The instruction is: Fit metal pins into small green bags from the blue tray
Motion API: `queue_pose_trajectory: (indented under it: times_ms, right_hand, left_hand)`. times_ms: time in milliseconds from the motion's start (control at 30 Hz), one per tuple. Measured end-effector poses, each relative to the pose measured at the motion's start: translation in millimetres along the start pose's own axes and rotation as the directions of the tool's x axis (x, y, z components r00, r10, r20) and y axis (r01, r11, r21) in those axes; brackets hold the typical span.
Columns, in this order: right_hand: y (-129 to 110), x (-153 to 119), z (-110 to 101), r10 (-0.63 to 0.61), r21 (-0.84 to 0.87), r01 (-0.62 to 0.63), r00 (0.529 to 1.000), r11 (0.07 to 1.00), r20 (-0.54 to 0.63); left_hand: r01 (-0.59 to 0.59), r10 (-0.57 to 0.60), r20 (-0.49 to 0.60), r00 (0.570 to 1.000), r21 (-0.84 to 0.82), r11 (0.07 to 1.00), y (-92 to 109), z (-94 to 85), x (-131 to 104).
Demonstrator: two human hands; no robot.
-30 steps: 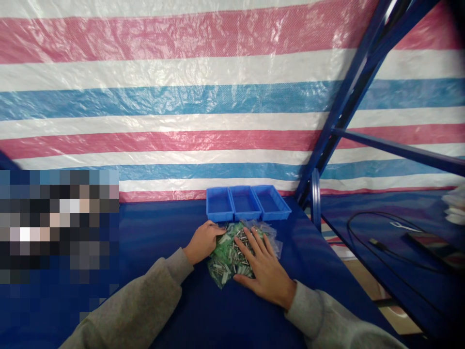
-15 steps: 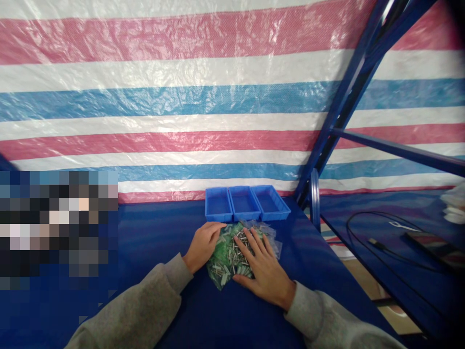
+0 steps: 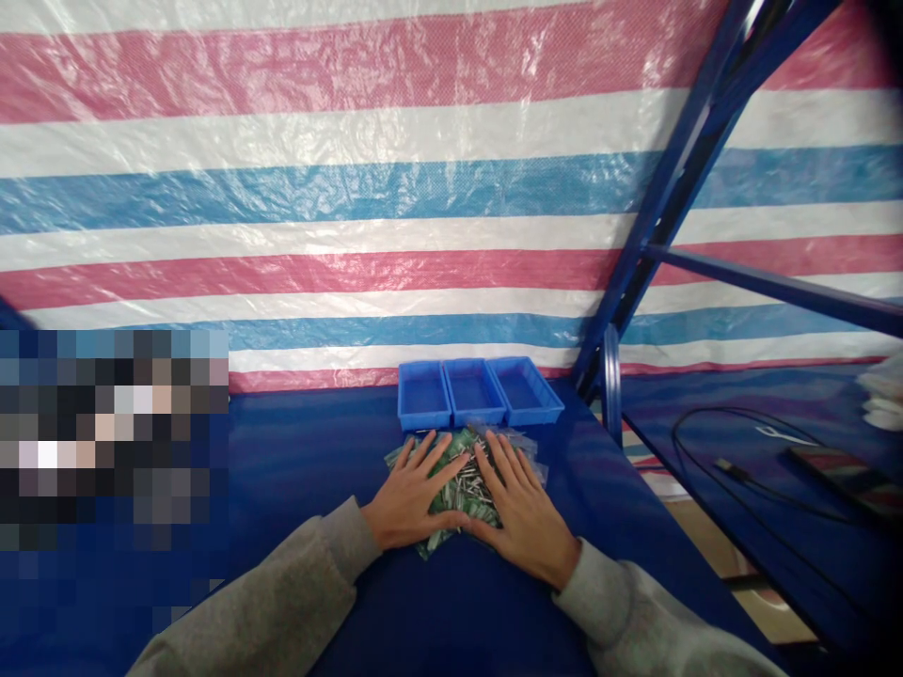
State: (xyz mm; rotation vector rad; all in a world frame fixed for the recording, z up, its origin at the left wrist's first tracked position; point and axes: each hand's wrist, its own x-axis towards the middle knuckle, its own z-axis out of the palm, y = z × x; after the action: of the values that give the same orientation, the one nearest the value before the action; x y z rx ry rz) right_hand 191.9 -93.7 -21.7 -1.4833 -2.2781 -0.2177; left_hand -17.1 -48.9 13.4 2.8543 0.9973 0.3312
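Note:
Plastic bags (image 3: 462, 489) of small metal parts, some with a green tint, lie in a pile on the blue table (image 3: 303, 451). The parts look like screws or pins, too small to name surely. My left hand (image 3: 415, 491) rests spread over the left side of the pile, fingers pointing away from me. Over the right side lies my right hand (image 3: 522, 508), also flat with its fingers apart. The two thumbs nearly meet at the near edge of the bags. Both palms hide part of the pile.
Three blue plastic trays (image 3: 474, 391) stand side by side just behind the bags. A blue metal frame post (image 3: 663, 202) rises at the right. Beyond it, a second table holds a black cable (image 3: 762, 489). Striped sheeting (image 3: 317, 197) hangs behind. The left is pixelated.
My left hand has gone from bent fingers at the pile's left edge to lying spread on top of it. The bags look flatter and wider. My right hand has stayed nearly in place.

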Motion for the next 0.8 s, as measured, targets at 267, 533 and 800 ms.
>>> queue_pose_trajectory:
  times_ms: [267, 533, 800]
  right_hand:
    - [2.1, -1.2, -4.0, 0.028, -0.030, -0.028, 1.000, 0.999, -0.010]
    - [10.2, -10.9, -11.5, 0.016, -0.036, -0.015, 0.999, 0.999, 0.030]
    - [16.7, -10.2, -4.3, 0.070, -0.029, -0.069, 0.996, 0.997, 0.059]
  left_hand:
    - [0.059, -0.059, -0.044, 0.997, 0.000, 0.998, 2.0, 1.0, 0.4]
    - [-0.112, 0.112, 0.040, 0.993, 0.002, 0.994, 9.2, -16.4, -0.4]
    - [-0.167, 0.167, 0.076, 0.983, 0.001, 0.986, 12.2, -20.2, -3.0]
